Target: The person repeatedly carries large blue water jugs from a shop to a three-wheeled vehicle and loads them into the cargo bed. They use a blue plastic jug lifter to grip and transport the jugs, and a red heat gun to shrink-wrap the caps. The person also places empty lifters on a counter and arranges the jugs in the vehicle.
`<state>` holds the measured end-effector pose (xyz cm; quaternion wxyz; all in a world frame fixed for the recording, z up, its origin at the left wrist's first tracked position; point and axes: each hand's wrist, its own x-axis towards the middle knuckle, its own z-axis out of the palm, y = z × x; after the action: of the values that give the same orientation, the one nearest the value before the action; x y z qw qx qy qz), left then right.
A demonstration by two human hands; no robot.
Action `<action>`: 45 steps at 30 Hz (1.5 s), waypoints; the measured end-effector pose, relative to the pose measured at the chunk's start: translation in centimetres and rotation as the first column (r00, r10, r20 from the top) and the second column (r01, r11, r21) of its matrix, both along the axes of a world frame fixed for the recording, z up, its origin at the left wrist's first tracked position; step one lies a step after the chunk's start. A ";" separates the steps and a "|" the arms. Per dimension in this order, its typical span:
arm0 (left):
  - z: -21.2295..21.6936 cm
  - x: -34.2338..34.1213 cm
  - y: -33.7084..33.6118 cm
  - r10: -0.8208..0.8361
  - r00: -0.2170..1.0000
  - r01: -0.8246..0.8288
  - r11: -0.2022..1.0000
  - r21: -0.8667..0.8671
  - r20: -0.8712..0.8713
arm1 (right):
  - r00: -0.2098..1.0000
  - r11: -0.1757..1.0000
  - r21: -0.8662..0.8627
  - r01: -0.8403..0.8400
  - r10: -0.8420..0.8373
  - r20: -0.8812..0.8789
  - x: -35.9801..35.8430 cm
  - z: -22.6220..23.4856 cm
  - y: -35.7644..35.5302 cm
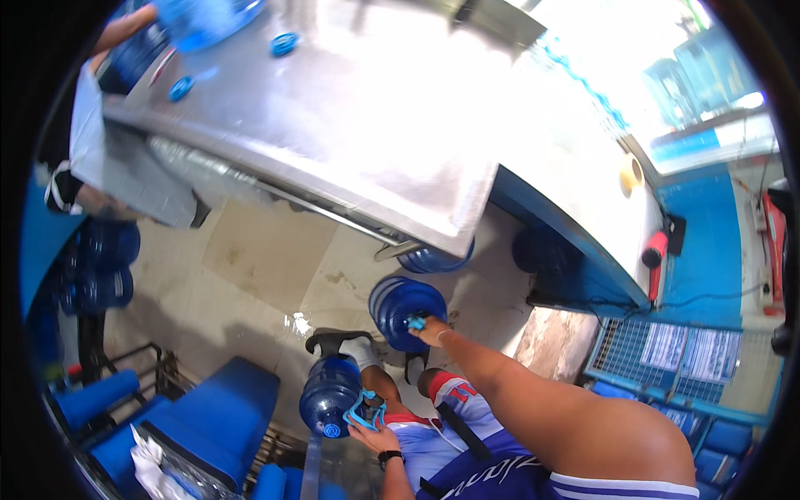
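Observation:
My right hand (430, 331) reaches down to a large blue water jug (406, 310) standing on the floor under the steel table edge, fingers closed on its light-blue cap. My left hand (372, 432) sits near my hip, closed on a light-blue plastic carry handle (363, 409). That handle hooks around the neck of a second blue water jug (330, 392), which hangs beside my left leg.
A stainless steel table (333, 125) spans the top, with loose blue caps (283, 43) on it. Another person (79, 142) stands at its far left with a jug. More blue jugs (104, 267) and blue crates (208, 417) sit left. A wire rack (667, 350) is right.

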<state>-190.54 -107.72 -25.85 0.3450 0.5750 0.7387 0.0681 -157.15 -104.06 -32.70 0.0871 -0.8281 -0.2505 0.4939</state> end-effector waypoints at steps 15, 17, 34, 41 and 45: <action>1.3 0.5 2.8 -0.390 0.912 0.369 0.915 -0.163 -0.129 | 0.672 0.678 -0.040 0.734 -0.714 0.196 9.4 0.9 -12.7; 2.1 1.7 3.5 -0.456 0.884 0.443 0.887 -0.130 -0.100 | 0.820 0.813 -0.137 0.566 -0.536 0.201 9.4 4.0 -13.4; 12.9 12.3 12.0 -0.868 0.411 0.911 0.406 -0.080 0.280 | 0.939 0.937 -0.065 0.342 -0.343 0.009 0.4 19.8 -26.9; 15.4 9.9 20.6 -0.837 0.510 0.860 0.491 -0.139 0.196 | 0.831 0.832 0.111 0.544 -0.552 0.062 4.8 24.6 -24.2; 19.5 11.6 23.8 -0.915 0.352 0.916 0.380 0.126 0.197 | 0.750 0.739 0.251 0.625 -0.658 0.069 4.2 26.7 -21.4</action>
<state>-178.93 -83.88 -6.34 0.4105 0.8749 0.2469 -0.0705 -152.95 -125.44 -5.98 0.3204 -0.8847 -0.0065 0.3386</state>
